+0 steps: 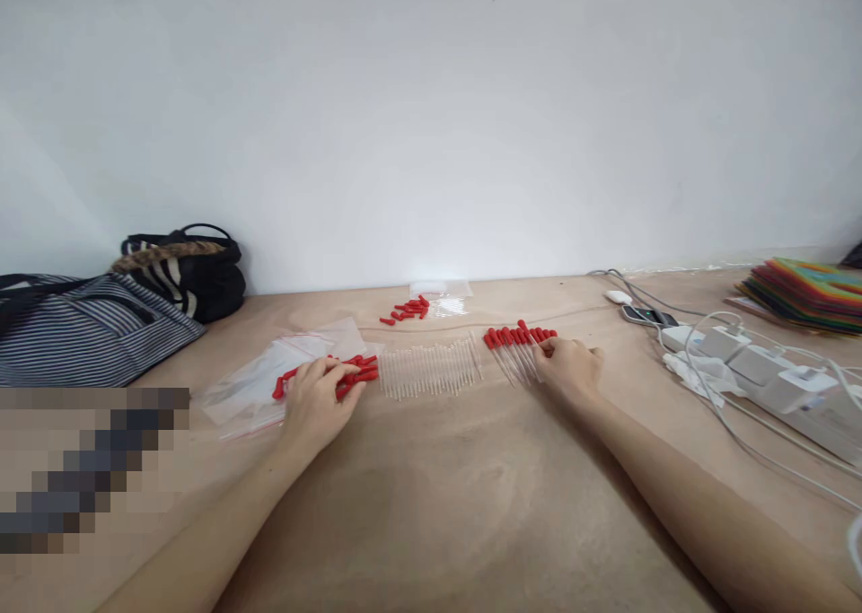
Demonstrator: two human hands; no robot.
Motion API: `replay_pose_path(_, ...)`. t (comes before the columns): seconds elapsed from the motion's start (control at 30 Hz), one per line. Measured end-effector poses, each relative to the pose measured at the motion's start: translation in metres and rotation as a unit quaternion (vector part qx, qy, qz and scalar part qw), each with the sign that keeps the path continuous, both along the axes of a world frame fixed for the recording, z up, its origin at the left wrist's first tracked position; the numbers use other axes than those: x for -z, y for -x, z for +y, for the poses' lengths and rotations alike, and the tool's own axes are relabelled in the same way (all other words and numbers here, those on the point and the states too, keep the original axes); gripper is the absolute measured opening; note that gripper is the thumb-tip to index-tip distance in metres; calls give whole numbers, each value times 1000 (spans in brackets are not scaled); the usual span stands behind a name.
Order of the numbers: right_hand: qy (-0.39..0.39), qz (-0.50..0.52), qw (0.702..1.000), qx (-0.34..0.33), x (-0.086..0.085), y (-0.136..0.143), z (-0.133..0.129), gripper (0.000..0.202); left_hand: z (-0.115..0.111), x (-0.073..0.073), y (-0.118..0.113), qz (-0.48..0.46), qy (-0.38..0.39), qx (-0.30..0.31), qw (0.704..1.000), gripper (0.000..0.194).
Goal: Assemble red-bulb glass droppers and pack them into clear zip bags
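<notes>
My left hand (316, 399) lies over a small pile of red rubber bulbs (367, 373), fingers apart and touching some of them. To its right is a row of thin clear glass tubes (427, 371), side by side on the table. My right hand (569, 362) is closed, thumb and fingers pinching a red-bulbed dropper (523, 326) at the row of droppers (502, 338). That row lies with red bulbs away from me and glass tips toward me. Part of the row is hidden behind my right fingers.
Clear plastic bags (256, 381) lie under and beside my left hand. More red bulbs (408, 310) and a small bag of tubes (448, 301) lie farther back. Chargers on a power strip (760, 366) with cables stand right; a striped bag (87, 326) sits left. A wall is behind.
</notes>
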State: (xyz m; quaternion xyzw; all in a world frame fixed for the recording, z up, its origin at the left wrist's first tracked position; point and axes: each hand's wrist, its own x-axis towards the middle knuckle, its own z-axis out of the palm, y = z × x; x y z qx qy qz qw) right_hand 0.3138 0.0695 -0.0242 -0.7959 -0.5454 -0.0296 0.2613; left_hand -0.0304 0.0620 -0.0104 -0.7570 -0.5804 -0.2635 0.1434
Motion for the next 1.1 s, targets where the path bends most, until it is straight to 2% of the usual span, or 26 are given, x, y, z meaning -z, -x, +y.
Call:
replay_pose_path(0.13, 59, -54, 996, 27, 4, -5, 9, 30, 1, -8, 12, 62, 47, -65, 995, 19)
replay_pose_path(0.3, 68, -76, 995, 16, 6, -5, 10, 31, 0, -8, 7, 91, 52, -44, 993, 19)
replay_pose_path(0.5, 7, -77, 997, -6, 7, 0, 7, 30, 8, 0, -3, 99, 24, -27, 994, 19)
replay_pose_path(0.67, -57, -85, 990, -101, 8, 20, -4, 28, 11, -1, -4, 72, 26, -19, 997, 16)
replay_pose_path(0.73, -67, -96, 982, -147, 9, 30, -10, 27, 6, -5, -6, 34, 26, 28, 999, 14)
replay_pose_path(0.8, -64, -102, 977, -173, 8, 39, -12, 26, -2, -9, -10, -7, 69, 138, 988, 16)
replay_pose_path(0.87, -44, -102, 979, -172, 5, 49, -8, 26, -12, -11, -17, -22, 155, 265, 951, 19)
replay_pose_path(0.93, -4, -99, 984, -149, -1, 57, 2, 27, -22, -12, -25, -10, 238, 342, 909, 22)
replay_pose_path(1.0, 52, -88, 988, -114, -8, 63, 17, 28, -30, -14, -31, -8, 272, 374, 886, 26)
replay_pose_path(1.1, 116, -64, 988, -76, -16, 69, 39, 28, -41, -15, -38, -27, 260, 379, 888, 23)
